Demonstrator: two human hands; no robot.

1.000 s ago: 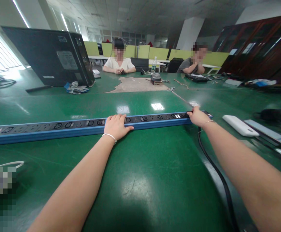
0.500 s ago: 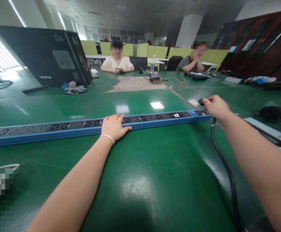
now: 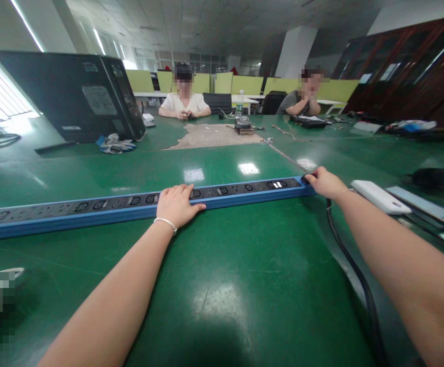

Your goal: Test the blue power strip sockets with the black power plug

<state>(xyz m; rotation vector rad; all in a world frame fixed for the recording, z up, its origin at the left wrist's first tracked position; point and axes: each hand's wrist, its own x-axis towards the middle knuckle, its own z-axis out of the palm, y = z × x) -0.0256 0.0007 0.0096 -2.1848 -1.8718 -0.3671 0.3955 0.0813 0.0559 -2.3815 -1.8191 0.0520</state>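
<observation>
A long blue power strip (image 3: pixel 237 201) with a black socket face lies across the green table. My left hand (image 3: pixel 176 204) lies over its middle, fingers across the sockets and thumb along the front side. At the strip's right end, my right hand (image 3: pixel 327 182) pinches a small black plug (image 3: pixel 305 179), held down against the top face by the blue end section. My fingers cover most of the plug. Below that hand a thick black cable (image 3: pixel 354 270) hangs and runs toward me; where its upper end joins is hidden.
A black computer case (image 3: pixel 69 97) stands at the left back, with gloves (image 3: pixel 115 143) before it. To the right are a white box-shaped piece (image 3: pixel 380 197) and dark equipment (image 3: pixel 439 177). Two people sit across the table, near a water bottle (image 3: pixel 239 103).
My right hand has moved left and down, bringing the black plug from above the strip onto its top face. The white box-shaped piece has come into sight. My left hand stays on the strip.
</observation>
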